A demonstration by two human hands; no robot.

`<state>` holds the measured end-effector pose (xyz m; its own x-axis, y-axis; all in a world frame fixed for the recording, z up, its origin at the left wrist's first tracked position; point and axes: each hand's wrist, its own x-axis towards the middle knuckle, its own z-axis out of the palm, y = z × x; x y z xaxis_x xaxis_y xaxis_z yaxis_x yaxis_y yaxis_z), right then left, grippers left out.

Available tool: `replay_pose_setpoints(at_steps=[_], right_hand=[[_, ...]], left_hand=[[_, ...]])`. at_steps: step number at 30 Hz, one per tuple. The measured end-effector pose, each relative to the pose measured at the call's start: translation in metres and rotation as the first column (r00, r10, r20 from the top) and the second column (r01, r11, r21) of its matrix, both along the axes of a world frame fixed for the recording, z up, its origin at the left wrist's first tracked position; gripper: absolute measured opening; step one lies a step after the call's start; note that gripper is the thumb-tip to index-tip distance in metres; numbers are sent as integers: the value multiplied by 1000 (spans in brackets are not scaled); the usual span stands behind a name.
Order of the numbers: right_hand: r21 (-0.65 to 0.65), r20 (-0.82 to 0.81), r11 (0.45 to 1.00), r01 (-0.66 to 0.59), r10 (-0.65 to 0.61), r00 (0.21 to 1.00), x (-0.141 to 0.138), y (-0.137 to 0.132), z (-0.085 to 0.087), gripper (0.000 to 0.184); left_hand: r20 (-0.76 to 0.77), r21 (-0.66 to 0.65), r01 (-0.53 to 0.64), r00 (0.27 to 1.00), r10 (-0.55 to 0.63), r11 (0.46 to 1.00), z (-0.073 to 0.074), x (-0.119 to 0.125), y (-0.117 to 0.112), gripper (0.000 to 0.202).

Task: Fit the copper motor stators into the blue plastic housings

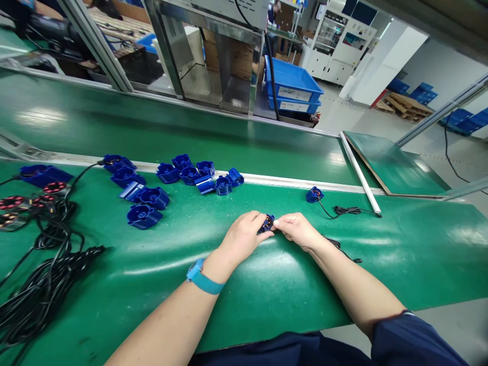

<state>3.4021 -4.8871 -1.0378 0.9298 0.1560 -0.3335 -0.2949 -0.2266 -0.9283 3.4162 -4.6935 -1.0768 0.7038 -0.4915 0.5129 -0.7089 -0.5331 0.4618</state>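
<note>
My left hand (pixel 244 235) and my right hand (pixel 297 230) meet over the green mat (pixel 267 284), both closed on one small blue fan housing (pixel 266 223) with a dark coil inside. Its black cable (pixel 341 246) trails off to the right under my right wrist. A blue band (pixel 204 278) sits on my left wrist. A second blue fan part (pixel 314 194) with a coiled black wire (pixel 346 210) lies just beyond my right hand.
Several empty blue housings (pixel 183 175) lie in a loose group at the left of the mat. Copper-wound coils (pixel 13 203) and a heap of black cables (pixel 41 284) fill the far left. A white rod (pixel 360 175), the conveyor belt (pixel 152 132) and blue crates (pixel 292 86) lie behind.
</note>
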Motion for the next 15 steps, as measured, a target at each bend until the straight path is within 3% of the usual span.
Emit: replay_pose_setpoints(at_steps=[8, 15], right_hand=[[-10, -60, 984, -178, 177, 982, 9, -14, 1, 52], [25, -144, 973, -228, 229, 963, 15, -18, 5, 48]], left_hand=[[-1, 21, 7, 1000, -7, 1000, 0, 0, 0, 27], [42, 18, 27, 999, -28, 999, -4, 0, 1, 29]])
